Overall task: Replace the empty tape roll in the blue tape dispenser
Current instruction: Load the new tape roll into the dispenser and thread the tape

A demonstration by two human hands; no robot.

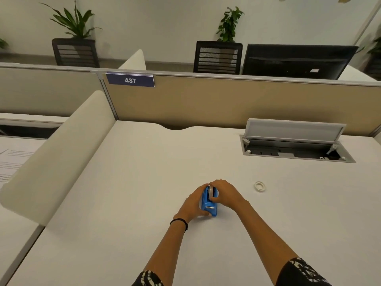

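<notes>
The blue tape dispenser (208,204) stands on the white desk (144,182), its cutter end toward me. My left hand (193,203) wraps its left side and holds it. My right hand (225,193) covers the top right, fingers closed on a pale roll (211,189) seated in the dispenser's slot; most of that roll is hidden. A second small whitish tape roll (259,186) lies flat on the desk, apart, to the right of my right hand.
An open cable hatch (294,149) with a raised lid sits at the back right of the desk. A beige partition (226,102) runs along the far edge, and a white side divider (57,153) stands on the left. Papers (12,162) lie on the neighbouring desk.
</notes>
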